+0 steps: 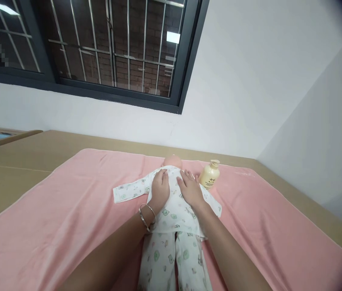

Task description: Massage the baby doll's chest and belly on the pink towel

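Note:
A baby doll (173,161) lies on a pink blanket (82,202), its head toward the wall. It wears a white long-sleeved top (173,210) and white trousers (158,258), both with a small green print. My left hand (160,188) rests on the left side of the doll's upper body, fingers together and stretched out. On the right side of the chest, my right hand (190,188) lies flat with its fingers slightly spread. A silver bangle (147,216) circles my left wrist. The doll's sleeves stretch out to both sides.
A cream pump bottle (209,176) stands on the blanket just right of the doll. Beneath the blanket is a wooden surface (16,169) that meets the white wall (219,101). Above is a dark-framed window (116,97) with metal bars. A wooden-edged thing (7,139) sits far left.

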Demonstrator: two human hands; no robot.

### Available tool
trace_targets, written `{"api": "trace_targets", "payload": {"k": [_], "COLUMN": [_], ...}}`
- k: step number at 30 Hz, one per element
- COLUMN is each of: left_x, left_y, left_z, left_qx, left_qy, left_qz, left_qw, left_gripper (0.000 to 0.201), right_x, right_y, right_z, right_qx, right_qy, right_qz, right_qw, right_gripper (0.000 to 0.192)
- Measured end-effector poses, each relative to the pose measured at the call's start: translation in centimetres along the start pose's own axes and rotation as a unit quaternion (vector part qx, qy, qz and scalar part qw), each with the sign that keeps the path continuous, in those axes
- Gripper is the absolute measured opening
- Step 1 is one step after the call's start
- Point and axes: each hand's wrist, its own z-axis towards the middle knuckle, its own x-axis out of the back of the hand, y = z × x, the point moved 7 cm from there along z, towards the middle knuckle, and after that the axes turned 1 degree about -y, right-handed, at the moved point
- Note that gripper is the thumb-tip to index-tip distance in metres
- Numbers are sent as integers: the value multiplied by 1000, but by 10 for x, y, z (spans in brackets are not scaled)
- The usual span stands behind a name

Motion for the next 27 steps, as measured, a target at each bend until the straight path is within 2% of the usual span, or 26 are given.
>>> {"api": "trace_targets", "payload": {"k": [2,4,6,9,11,13,17,22,27], "left_x": [0,0,0,-1,-1,-1,-3,-10,-14], "left_y": [1,1,0,-2,-3,-3,0,5,3], "left_z": [-2,-3,-3,-2,-2,-2,-4,-5,-2], "left_qx": [-8,-11,-14,-13,-9,-10,-30,-91,-100], "left_qy": [0,2,3,-3,-1,4,-5,-46,-69], "left_qz": [2,1,0,1,3,8,55,154,199], "left_qw": [1000,1000,1000,1000,1000,1000,998,983,973], "left_gripper": [32,33,33,32,31,31,30,30,33], "right_x": [1,0,-1,-5,-5,-4,-1,-3,0], "right_y": [7,0,-16,-41,-50,-50,-41,-31,-18], "right_z": [-1,-6,-11,-19,-21,-20,-16,-15,-13], "right_qx": [-52,-58,-22,72,124,145,112,43,-11], "right_qy": [21,35,38,21,3,-10,7,39,72], "right_qz": [-29,-60,-73,-55,-32,-7,22,39,81], "right_qw": [998,996,996,996,992,989,993,998,994], "right_gripper": [62,61,59,53,50,48,46,50,55]}}
